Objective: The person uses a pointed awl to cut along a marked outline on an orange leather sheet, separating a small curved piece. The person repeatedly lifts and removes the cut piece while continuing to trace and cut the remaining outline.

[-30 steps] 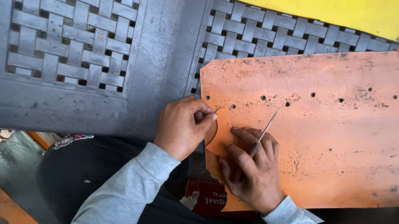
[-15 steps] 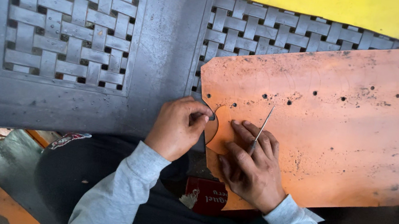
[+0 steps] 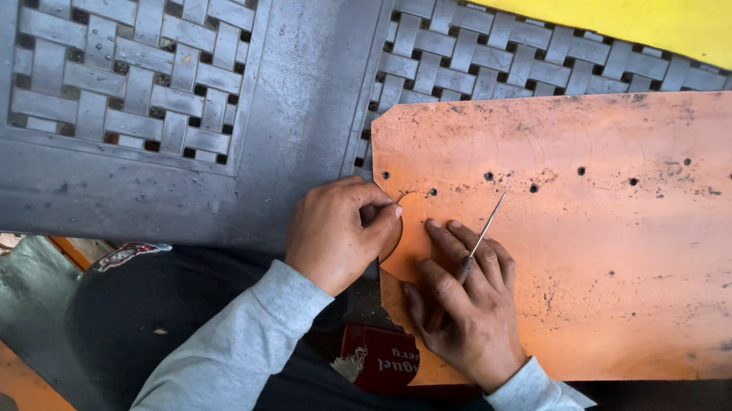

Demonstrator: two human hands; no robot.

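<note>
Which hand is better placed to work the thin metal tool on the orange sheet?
Right. The right hand already has the thin metal tool between its fingers, lying on the orange sheet; the left hand grips the sheet's edge.

Orange sheet point(image 3: 629, 233): large, flat, irregular outline, stiff-looking material (leather or board, cannot tell which). Surface scuffed, smudged with dark marks, pierced by scattered small round holes. Lies flat over the right half of the dark woven-pattern counter point(image 3: 307, 83), its near edge overhanging the counter's front edge.

Thin metal tool point(image 3: 479, 236): slender, pointed, awl-like, lying tilted on the sheet near its near-left corner, tip toward the counter's far edge.
</note>
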